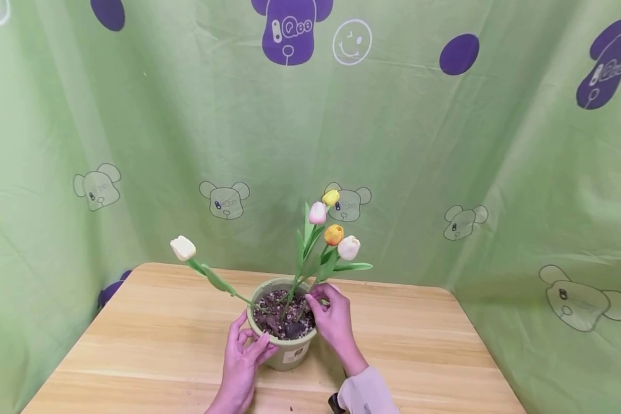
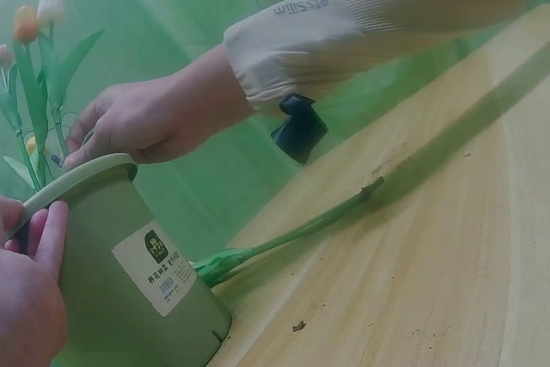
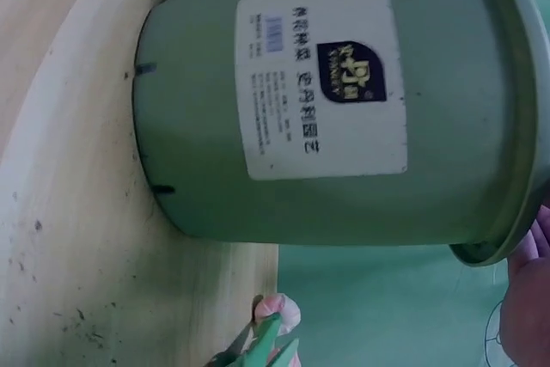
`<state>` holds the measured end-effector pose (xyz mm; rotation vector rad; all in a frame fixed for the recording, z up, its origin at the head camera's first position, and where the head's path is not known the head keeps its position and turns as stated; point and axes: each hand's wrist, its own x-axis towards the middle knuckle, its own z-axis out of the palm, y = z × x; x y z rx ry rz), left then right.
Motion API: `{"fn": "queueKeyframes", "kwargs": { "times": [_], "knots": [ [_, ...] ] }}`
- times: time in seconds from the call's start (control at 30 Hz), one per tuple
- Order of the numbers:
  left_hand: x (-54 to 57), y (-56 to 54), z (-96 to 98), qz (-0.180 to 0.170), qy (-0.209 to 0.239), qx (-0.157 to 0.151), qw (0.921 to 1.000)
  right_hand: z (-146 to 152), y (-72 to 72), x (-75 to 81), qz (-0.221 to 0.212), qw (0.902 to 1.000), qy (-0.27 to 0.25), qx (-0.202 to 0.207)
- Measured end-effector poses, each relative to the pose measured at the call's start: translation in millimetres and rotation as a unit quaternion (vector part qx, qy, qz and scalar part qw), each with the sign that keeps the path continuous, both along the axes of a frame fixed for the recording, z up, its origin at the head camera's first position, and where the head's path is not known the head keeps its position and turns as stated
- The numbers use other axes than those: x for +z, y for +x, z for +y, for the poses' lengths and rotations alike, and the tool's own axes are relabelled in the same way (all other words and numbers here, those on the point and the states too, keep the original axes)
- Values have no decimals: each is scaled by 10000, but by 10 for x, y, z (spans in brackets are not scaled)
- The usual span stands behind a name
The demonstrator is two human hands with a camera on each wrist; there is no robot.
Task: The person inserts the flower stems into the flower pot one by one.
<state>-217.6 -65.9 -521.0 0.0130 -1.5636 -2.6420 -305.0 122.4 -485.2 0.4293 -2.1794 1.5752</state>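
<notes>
A green plastic flowerpot (image 1: 290, 357) filled with dark soil (image 1: 279, 328) stands on the table. My left hand (image 1: 240, 359) holds the pot's rim at the near left side. Over the right part of the rim, my right hand (image 1: 335, 322) pinches the base of a tulip stem just above the soil. Pale pink (image 1: 349, 248), orange (image 1: 334, 234), pink (image 1: 317, 213) and yellow (image 1: 331, 198) tulips rise from the pot. One white tulip (image 1: 183, 248) leans far out to the left. The pinched stem is partly hidden by my fingers.
Another green stem (image 2: 301, 228) lies on the wooden table (image 1: 419, 351) beside the pot; a pinkish bloom (image 3: 279, 311) shows in the right wrist view. Soil crumbs (image 2: 299, 327) dot the tabletop. A green patterned curtain (image 1: 269, 132) surrounds the table's back and sides.
</notes>
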Motion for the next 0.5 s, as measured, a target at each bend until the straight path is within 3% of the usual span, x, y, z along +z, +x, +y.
{"fn": "queueKeyframes", "kwargs": {
  "times": [0.27,0.5],
  "knots": [
    [7,5,6,6,43,2,10000,-13,-29,9,229,9981,560,-88],
    [10,-1,-1,-7,13,42,10000,-37,-23,39,-14,9981,608,-84]
  ]
}}
